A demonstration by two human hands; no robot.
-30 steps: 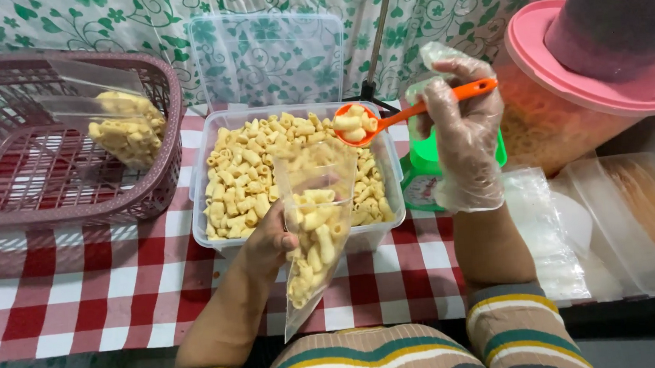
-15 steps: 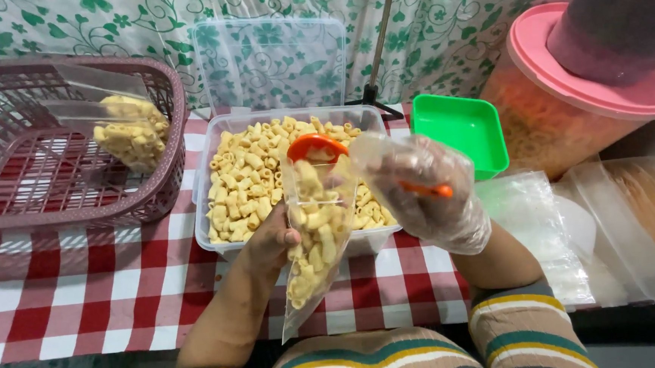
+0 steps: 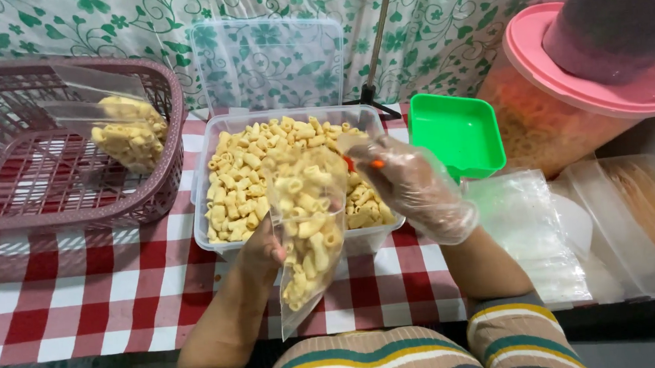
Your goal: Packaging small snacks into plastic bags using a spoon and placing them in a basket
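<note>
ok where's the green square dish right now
In the head view the green square dish sits on the right side of the checked table, just right of the clear tub of pasta and left of the pink-lidded container.

The left hand point(image 3: 262, 249) comes up from the near edge on a bare forearm, fingers curled, its grip pinched closed on the side of a clear bag point(image 3: 308, 231). The right hand point(image 3: 411, 186), in a loose clear plastic glove, reaches in from the right, slightly farther than the left, its fingers bunched in a closed grip around an orange handle point(image 3: 375, 163). Both forearms emerge from striped sleeves.
</note>
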